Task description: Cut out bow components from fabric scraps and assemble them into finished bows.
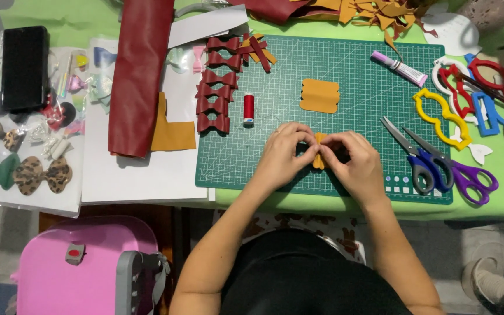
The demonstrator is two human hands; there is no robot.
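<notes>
Both hands, left hand (280,156) and right hand (354,163), pinching mustard bow piece (319,156) mid-fold; six maroon bows (216,93) finished far left, second mustard piece (319,95) untouched beyond.

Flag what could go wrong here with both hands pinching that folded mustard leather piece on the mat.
1. The left hand and right hand pinch only the middle of the folded mustard leather piece; a slip could let the pleats spring open.
2. The red thread spool stands upright on the green cutting mat near the left hand; a nudge may topple it.
3. The blue-handled scissors lie beside the right hand, so a sideways reach might catch the blades.
</notes>
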